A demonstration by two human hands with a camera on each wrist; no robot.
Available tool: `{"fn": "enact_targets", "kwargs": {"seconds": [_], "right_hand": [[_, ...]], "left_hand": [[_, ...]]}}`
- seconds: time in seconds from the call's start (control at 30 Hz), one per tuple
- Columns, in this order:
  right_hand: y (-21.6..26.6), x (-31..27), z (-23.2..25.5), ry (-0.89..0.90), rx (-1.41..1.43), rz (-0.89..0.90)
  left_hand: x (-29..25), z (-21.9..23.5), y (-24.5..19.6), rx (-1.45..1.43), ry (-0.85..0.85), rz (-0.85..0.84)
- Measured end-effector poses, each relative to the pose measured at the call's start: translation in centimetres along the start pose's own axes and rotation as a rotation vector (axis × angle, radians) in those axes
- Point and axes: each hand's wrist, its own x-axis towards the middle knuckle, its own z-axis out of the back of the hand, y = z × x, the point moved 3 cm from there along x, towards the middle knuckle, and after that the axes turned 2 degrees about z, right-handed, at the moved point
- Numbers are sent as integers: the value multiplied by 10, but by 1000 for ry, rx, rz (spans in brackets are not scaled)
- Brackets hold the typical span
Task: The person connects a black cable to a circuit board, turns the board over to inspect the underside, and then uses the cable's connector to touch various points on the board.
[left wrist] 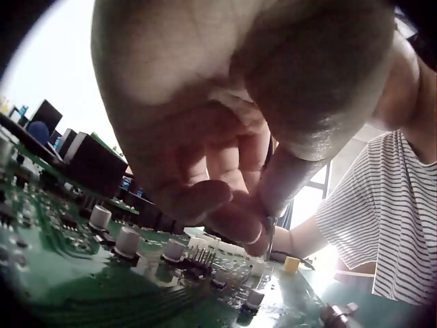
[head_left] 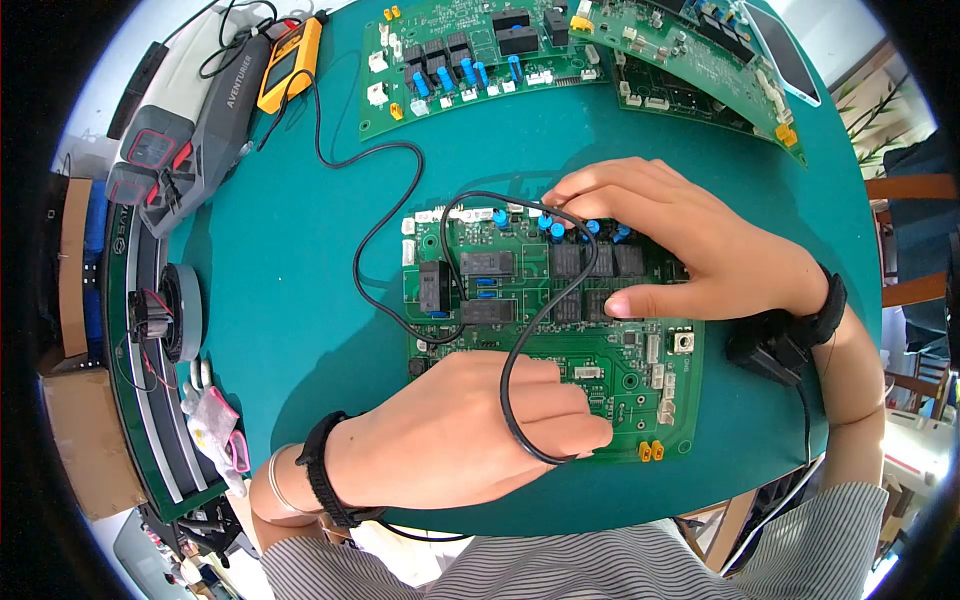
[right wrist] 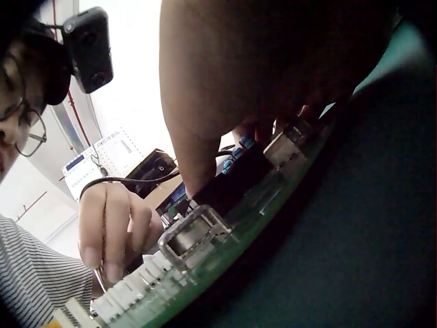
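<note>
A green circuit board (head_left: 620, 440) lies on the table in front of me, with black relays (head_left: 487, 264), blue disc parts (head_left: 557, 232) and white connectors along its edges. Over its near side my left hand (head_left: 480, 430) pinches a thin metal-tipped probe (left wrist: 271, 236), its tip down among the white connectors (right wrist: 140, 287). A black lead (head_left: 505, 390) loops over the board to these fingers. My right hand (head_left: 700, 230) rests across the board's right half, thumb on the relays, fingers reaching to the far edge by the blue parts; its fingertips are partly hidden.
A yellow multimeter (head_left: 287, 68) sits at the back left beside a grey tool case (head_left: 215, 130). More boards (head_left: 480, 85) and a phone (head_left: 783, 50) lie along the back. A tape roll (head_left: 182, 312) and a glove (head_left: 213, 425) are at the left edge.
</note>
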Motion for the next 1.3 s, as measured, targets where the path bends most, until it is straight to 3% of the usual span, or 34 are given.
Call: {"fn": "enact_targets", "kwargs": {"seconds": [1.03, 1.17, 1.23, 1.3], "right_hand": [[1, 1, 1, -13, -4, 18], [2, 2, 2, 24, 28, -7], [2, 1, 2, -1, 9, 1], [5, 3, 4, 8, 2, -1]], "left_hand": [[-1, 6, -5, 3, -114, 49], [-11, 30, -16, 112, -174, 121], [-17, 46, -15, 84, -315, 197], [-20, 55, -14, 88, -350, 235]]}}
